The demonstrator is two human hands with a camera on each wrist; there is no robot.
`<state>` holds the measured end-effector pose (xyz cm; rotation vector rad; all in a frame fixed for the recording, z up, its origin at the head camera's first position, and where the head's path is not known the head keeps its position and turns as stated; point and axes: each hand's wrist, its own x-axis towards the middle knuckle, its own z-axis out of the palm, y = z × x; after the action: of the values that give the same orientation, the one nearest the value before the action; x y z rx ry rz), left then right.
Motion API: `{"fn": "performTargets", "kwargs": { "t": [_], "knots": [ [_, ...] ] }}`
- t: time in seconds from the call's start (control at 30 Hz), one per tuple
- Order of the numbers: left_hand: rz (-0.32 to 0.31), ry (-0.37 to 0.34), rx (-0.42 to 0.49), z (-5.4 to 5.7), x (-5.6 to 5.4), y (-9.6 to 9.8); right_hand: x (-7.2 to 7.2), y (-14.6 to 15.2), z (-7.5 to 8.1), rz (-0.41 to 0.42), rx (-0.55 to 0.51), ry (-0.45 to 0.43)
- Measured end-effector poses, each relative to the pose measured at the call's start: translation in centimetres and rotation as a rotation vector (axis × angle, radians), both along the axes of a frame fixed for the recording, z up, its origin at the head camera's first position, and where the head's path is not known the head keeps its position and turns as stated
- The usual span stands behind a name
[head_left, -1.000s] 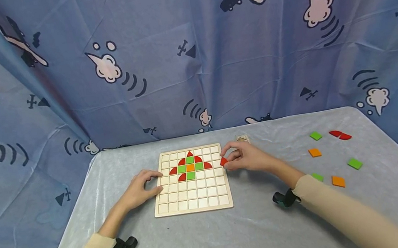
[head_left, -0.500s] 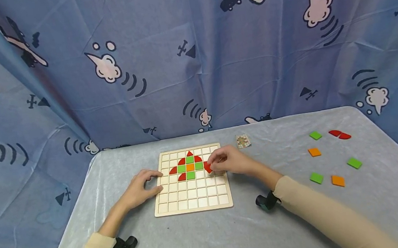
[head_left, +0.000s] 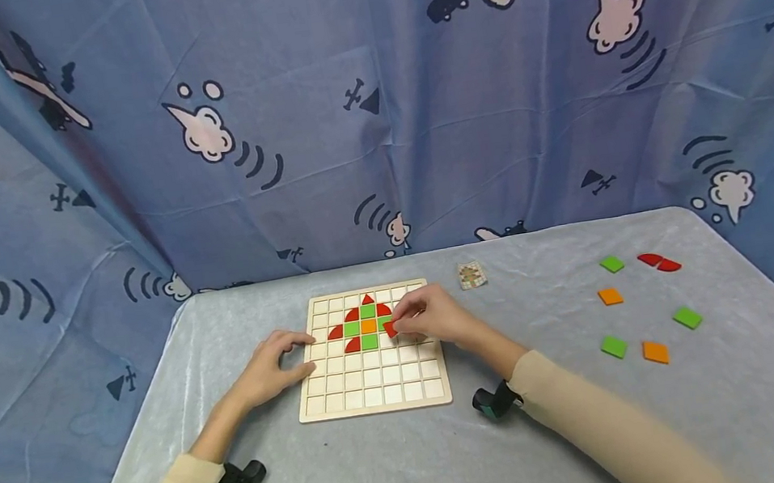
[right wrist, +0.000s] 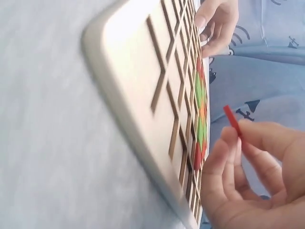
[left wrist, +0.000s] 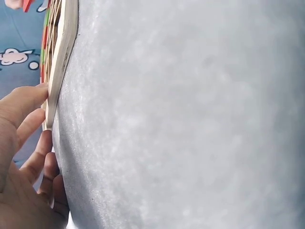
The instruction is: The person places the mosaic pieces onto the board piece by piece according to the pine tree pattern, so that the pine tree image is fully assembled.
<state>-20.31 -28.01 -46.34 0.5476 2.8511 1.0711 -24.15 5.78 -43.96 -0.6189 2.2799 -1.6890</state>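
Note:
My right hand [head_left: 435,318] pinches a small red tile [head_left: 390,329] between thumb and fingertips, over the right part of the wooden grid board [head_left: 375,398]. In the right wrist view the red tile [right wrist: 230,116] is seen edge-on, apart from the board. My left hand [head_left: 273,368] touches the board's left edge with its thumb and index finger spread; the left wrist view shows fingertips against the board's rim [left wrist: 63,62]. On the board, red, green and orange tiles surround an orange centre tile [head_left: 369,326]. My right hand hides some cells on the right.
Loose tiles lie at the right of the grey-covered table: green [head_left: 614,347], orange [head_left: 655,352] and red [head_left: 669,265] ones. A small patterned card [head_left: 471,275] lies behind my right hand. A blue printed curtain [head_left: 312,121] hangs behind the table.
My right hand has moved left with the red tile, from the board's right edge to over its cells, uncovering the patterned card. My left hand stays at the left edge.

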Motion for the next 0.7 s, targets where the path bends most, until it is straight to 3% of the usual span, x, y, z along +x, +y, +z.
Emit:
{"fn": "performTargets", "kwargs": {
  "t": [0.23,0.43,0.7],
  "knots": [
    [0.005,-0.003,-0.005,0.1,0.2,0.0,0.5,-1.7,-0.2,-0.067,0.057,-0.021],
    [-0.001,0.002,-0.003,0.2,0.3,0.1,0.6,-2.4,-0.3,-0.144,0.15,0.019],
    [-0.001,-0.006,0.0,0.1,0.1,0.1,0.7,-2.7,0.0,-0.16,0.285,0.036]
  ]
}}
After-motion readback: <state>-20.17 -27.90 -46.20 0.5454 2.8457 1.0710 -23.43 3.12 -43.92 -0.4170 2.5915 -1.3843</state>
